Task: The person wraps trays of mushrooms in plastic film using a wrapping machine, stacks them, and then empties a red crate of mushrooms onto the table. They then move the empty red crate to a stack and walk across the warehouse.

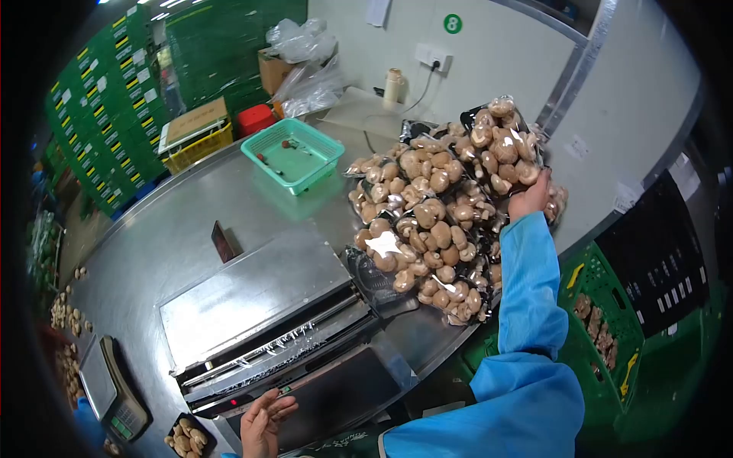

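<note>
My right hand (532, 197), in a blue sleeve, reaches to the pile's far right. Its fingers grip the near edge of a film-wrapped tray of mushrooms (504, 151), tilted on top. Below and left of that tray lie several more wrapped mushroom trays (427, 229), heaped on the steel table. Near the bottom of the view, my left hand (263, 422) hovers by the front of the film-wrapping machine (256, 298). Its fingers are loosely bent and apart, with nothing in them. An unwrapped black tray of mushrooms (188, 437) sits just left of it.
A weighing scale (114, 389) stands at the lower left, near loose mushrooms (67, 314). At the back is a green plastic basket (336, 169) with small red items inside. Green crates (107, 99) are stacked behind. Another crate (611, 366) stands right of the table.
</note>
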A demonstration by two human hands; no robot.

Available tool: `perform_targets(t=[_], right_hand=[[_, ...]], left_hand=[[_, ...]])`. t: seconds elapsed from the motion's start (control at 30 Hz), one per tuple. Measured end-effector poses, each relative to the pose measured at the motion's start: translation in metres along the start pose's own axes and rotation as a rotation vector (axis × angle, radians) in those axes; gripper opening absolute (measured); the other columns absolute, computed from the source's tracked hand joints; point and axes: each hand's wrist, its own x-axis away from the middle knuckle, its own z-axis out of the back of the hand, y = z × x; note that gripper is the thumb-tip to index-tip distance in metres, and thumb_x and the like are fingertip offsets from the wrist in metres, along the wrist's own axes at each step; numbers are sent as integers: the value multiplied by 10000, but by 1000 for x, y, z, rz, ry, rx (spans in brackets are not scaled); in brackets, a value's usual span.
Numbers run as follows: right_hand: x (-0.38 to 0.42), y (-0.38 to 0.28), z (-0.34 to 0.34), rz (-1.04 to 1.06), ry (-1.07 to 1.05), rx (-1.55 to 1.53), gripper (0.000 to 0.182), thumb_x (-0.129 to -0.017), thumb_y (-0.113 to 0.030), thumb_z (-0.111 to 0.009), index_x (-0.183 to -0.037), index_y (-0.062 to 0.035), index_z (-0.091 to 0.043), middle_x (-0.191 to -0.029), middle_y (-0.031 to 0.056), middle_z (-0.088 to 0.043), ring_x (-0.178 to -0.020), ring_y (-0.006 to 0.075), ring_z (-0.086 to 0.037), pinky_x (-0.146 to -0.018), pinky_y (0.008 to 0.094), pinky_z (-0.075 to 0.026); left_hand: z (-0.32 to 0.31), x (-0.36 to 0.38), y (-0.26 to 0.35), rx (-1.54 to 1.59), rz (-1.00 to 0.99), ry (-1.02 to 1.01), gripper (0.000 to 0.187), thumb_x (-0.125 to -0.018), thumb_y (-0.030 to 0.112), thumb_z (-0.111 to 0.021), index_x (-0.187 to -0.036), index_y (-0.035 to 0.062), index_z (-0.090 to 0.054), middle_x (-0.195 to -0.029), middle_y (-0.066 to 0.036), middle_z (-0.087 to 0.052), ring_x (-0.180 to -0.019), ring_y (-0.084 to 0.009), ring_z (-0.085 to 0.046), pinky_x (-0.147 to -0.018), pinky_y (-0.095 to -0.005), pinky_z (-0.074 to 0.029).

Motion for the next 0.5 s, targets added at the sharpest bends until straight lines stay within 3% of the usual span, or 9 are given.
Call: perform_targets(t=[0.03, 0.1, 0.2, 0.23, 0.3, 0.37, 0.43, 0.5], right_hand=[[-6, 11, -7, 57, 16, 51, 513, -936, -370, -402, -1267, 20, -419, -1267, 92, -455, -1101, 164, -459, -949, 263, -353], [3, 19, -21, -26, -80, 34, 448, -957, -350, -360, -1202, 8, -471, -1219, 102, -492, -1062, 201, -510, -910, 305, -415], [40, 30, -56, -274, -226, -168, 392, -975, -294, -314, -1146, 4, -502, -1198, 136, -497, -1033, 235, -534, -881, 401, -469], [38, 57, -56, -117, -433, 76, 386, -964, -299, -337, -1125, 0, -520, -1177, 125, -516, -1022, 240, -550, -858, 368, -476], [59, 93, -96, -341, -370, -42, 398, -934, -320, -400, -1123, 3, -534, -1096, 140, -571, -949, 241, -575, -829, 348, -468], [64, 163, -118, -76, -336, 303, 451, -904, -367, -473, -1124, 20, -547, -1070, 133, -596, -967, 250, -558, -863, 360, -423], [125, 171, -153, 19, -299, 706, 426, -881, -342, -477, -1071, 24, -581, -964, 191, -627, -880, 278, -579, -825, 370, -435], [128, 255, -146, -199, -178, 586, 387, -888, -315, -469, -1044, 16, -598, -982, 193, -629, -905, 293, -577, -832, 358, -436]], left_hand=[[-1, 2, 0, 3, -6, 26, 549, -890, 328, -514, -1273, -48, -400, -1167, -193, -550, -1089, -306, -532, -960, -394, -383], [-2, 8, 4, -29, 5, 92, 538, -894, 318, -510, -1276, -43, -399, -1169, -192, -549, -1086, -307, -534, -952, -389, -389], [-2, 8, 0, 23, -16, 209, 476, -893, 270, -501, -1234, -54, -430, -1110, -216, -571, -1036, -313, -563, -932, -398, -416], [0, 6, -4, 60, -27, 249, 461, -886, 233, -503, -1223, -71, -428, -1077, -252, -579, -1009, -336, -578, -925, -415, -432], [-1, 2, -10, 106, -45, 285, 421, -886, 210, -504, -1200, -66, -453, -1054, -240, -590, -992, -323, -586, -915, -406, -440], [-8, -1, -5, 15, -41, 219, 447, -870, 266, -550, -1183, -44, -470, -1048, -222, -598, -976, -315, -593, -901, -415, -446], [-12, 3, -1, 27, -60, 249, 385, -880, 193, -510, -1168, -63, -491, -1058, -228, -592, -1003, -310, -582, -921, -399, -435], [-6, 14, -4, 13, -98, 255, 388, -871, 181, -516, -1173, -60, -489, -1064, -225, -592, -1011, -306, -578, -926, -400, -430]])
